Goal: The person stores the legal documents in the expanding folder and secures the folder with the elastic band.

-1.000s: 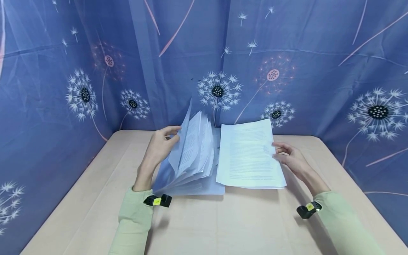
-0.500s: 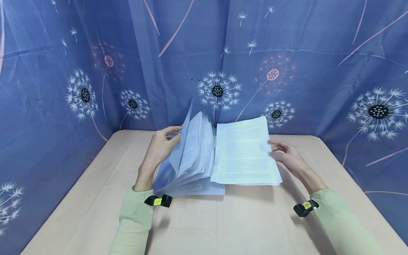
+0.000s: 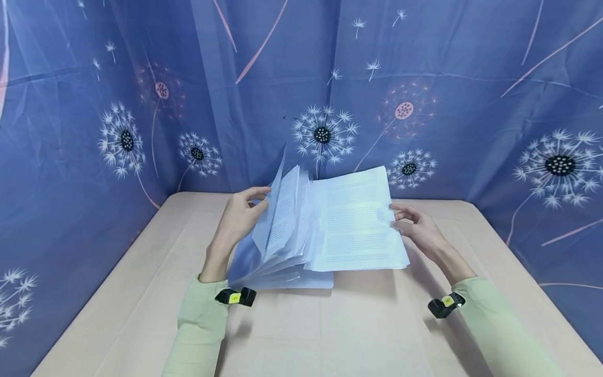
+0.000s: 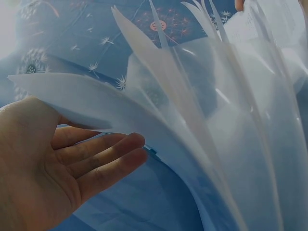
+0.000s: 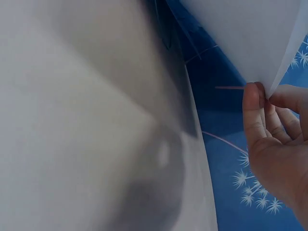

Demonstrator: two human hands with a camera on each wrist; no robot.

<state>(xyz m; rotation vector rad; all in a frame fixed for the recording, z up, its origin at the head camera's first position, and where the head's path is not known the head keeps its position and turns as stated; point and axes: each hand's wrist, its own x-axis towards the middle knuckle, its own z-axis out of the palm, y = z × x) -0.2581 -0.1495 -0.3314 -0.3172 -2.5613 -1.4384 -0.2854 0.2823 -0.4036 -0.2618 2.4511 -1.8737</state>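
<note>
Here, in the middle of the head view, a thick open file of clear plastic sleeves holding white printed pages (image 3: 287,235) lies on the beige table (image 3: 358,330), its leaves fanned upward between the two hands. The left hand (image 3: 237,220), just left of centre, holds the raised bundle of leaves up from behind with its fingers curled lightly round their edge; in the left wrist view the palm and fingers (image 4: 103,161) lie nearly straight under a curved white sleeve, touching it. To the right of centre, the right hand (image 3: 414,230) pinches the outer edge of a single white sheet of printed text (image 3: 355,225), which is lifted off the table and tilts towards the fanned leaves; the right wrist view shows thumb and fingertips (image 5: 252,103) pressed together on the sheet's corner. Both forearms wear pale green sleeves (image 3: 200,327) with small black and yellow wrist bands (image 3: 235,297). Behind the table hangs a blue cloth printed with dandelion heads (image 3: 118,104).
</note>
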